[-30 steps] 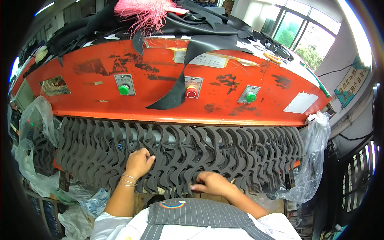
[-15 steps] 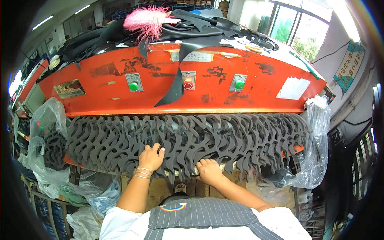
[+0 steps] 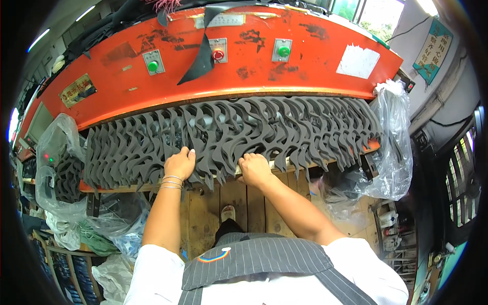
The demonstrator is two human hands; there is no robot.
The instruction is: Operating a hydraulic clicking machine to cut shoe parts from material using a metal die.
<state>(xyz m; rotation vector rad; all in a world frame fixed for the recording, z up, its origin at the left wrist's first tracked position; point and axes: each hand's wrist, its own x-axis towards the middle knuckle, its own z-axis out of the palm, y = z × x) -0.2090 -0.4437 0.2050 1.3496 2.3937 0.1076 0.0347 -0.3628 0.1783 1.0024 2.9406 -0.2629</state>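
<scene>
A wide bed of dark grey, wavy cut foam pieces (image 3: 129, 140) lies in rows on a shelf in front of me. My left hand (image 3: 180, 164), with thin bangles on the wrist, is closed at the near edge of these foam pieces, its fingertips in among them. To its right, my right hand (image 3: 255, 169) has its fingers curled over the pale front edge of the shelf (image 3: 284, 163), beside hanging foam tips. What the right fingers grip is hidden beneath them.
Behind the foam rises an orange machine (image 3: 173, 86) with green buttons (image 3: 153, 66) and a red button (image 3: 218, 54); a black strip (image 3: 199, 63) hangs down it. Clear plastic bags (image 3: 396, 152) hang at both ends. Wooden floorboards (image 3: 203, 208) show below.
My view has tilted downward, so the machine sits higher in the picture and more floor shows. Both hands stay at the near edge of the foam.
</scene>
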